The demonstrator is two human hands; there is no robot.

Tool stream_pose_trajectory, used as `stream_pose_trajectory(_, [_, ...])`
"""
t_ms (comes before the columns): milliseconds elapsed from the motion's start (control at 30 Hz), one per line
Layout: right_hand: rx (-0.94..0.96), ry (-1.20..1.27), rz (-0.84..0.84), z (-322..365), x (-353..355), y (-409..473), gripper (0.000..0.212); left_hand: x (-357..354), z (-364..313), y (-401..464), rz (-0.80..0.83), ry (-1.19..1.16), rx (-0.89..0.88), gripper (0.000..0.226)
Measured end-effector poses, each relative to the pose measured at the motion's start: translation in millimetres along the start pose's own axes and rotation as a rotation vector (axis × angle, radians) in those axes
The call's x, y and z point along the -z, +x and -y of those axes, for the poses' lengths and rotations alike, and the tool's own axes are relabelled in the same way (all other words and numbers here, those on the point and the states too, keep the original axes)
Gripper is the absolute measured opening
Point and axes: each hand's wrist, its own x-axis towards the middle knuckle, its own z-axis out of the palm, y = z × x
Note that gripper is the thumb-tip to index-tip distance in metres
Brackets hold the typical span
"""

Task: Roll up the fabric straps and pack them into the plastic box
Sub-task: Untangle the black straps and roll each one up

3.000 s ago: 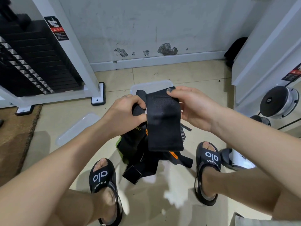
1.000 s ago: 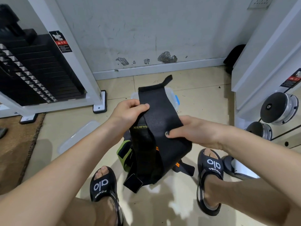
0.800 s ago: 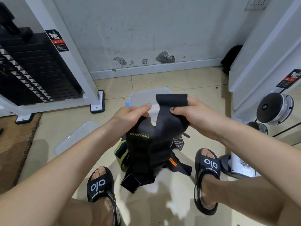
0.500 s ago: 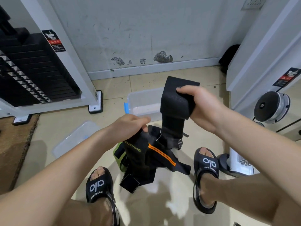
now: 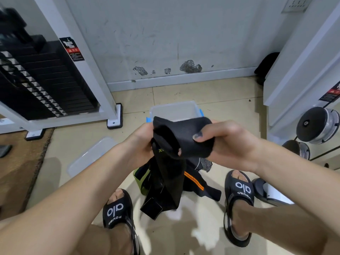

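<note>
Right hand: the right hand point(image 5: 228, 142) curls round the started roll of the black strap point(image 5: 184, 138), thumb laid across its near face, fingers wrapped behind.
Left hand: the left hand point(image 5: 140, 142) grips the same strap at the left of the roll; its fingertips are hidden behind the fabric.
Strap in hand: held in the air between both hands, above the pile and nearer than the box; its free tail hangs straight down to the floor.
Step in hand: rolling, by my reading only begun, since most of the length is unrolled.
Next move: likely turning the roll further while feeding the tail up under light tension, so that the turns stay tight and even.
Plastic box point(image 5: 173, 112): open on the floor just beyond the hands; its inside is mostly hidden.
Strap pile point(image 5: 195, 183): tangled on the floor between the sandals point(image 5: 117, 212), with orange and green trim; the hanging tail may snag on it.
Lid point(image 5: 90, 155): lies on the floor, left of the pile.
Weight stack point(image 5: 42, 83): far left, well apart.
</note>
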Motion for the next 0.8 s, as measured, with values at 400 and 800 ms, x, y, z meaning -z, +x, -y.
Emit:
stream_pose_trajectory(400, [-0.198,-1.007,-0.913,5.0,50.3,4.9,0.073,4.7,5.2,3.6,-0.106,0.229,-0.257,0.026])
stream_pose_trajectory(800, [0.012,-0.654,-0.538,-15.0,26.6,21.5,0.036,-7.6,21.3,-7.7,0.039,0.686,-0.463,0.046])
